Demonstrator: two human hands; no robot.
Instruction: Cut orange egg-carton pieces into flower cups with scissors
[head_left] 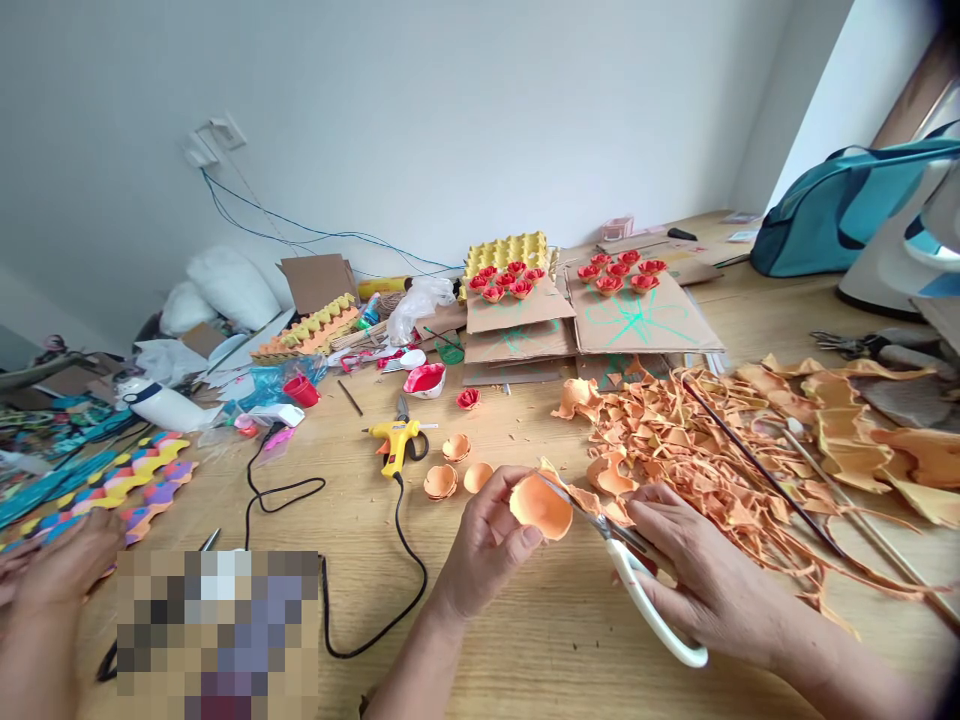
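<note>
My left hand (487, 545) pinches an orange egg-carton cup (540, 505) just above the wooden table (555, 640). Gripped in my right hand (705, 575) are white-handled scissors (637, 585); their blades reach into the cup's edge. Three trimmed orange cups (454, 470) lie just beyond my left hand. A large heap of orange carton scraps (697, 440) spreads to the right of my hands.
A yellow glue gun (397, 440) with a black cord lies left of centre. Red paper flowers (506, 280) sit on cardboard sheets at the back, by a yellow egg tray (506, 250). Another person's hands (52, 575) rest at the lower left. Thin sticks (765, 465) cross the scraps.
</note>
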